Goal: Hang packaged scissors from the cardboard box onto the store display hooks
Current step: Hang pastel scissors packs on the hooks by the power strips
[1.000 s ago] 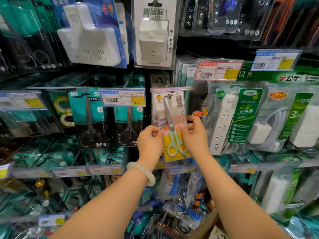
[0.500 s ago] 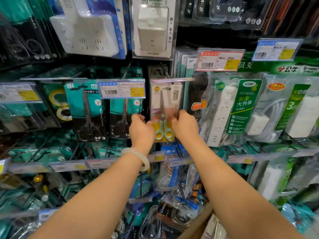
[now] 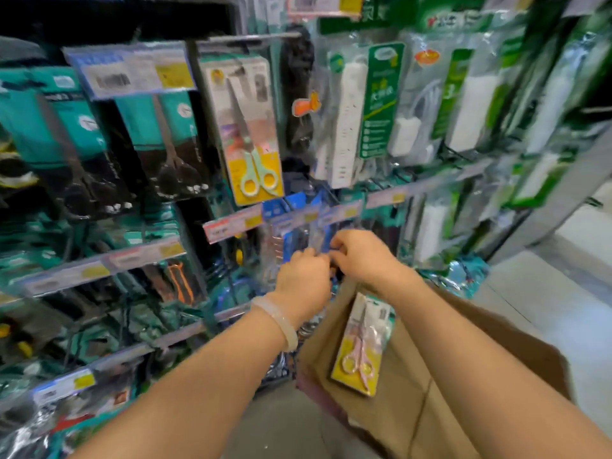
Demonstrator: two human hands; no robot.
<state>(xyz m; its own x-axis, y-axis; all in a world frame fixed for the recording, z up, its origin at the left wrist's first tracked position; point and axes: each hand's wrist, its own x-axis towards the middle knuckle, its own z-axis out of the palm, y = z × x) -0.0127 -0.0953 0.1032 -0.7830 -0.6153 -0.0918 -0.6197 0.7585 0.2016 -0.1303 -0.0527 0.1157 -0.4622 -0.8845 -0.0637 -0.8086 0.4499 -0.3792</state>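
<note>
Head view: pink-handled scissors pack [image 3: 361, 346] lies lengthwise in the cardboard box [image 3: 414, 409], below the curled, apparently empty fingers of both hands; right hand [image 3: 362, 256] nearer than left hand [image 3: 306, 276].

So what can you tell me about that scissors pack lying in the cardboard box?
The scissors pack is a clear blister on a card, pale at the top and yellow at the bottom, holding small scissors with pinkish handles, blades pointing up. It leans tilted against the inner wall of the brown cardboard box, below the right forearm. Neither hand touches it.
</note>
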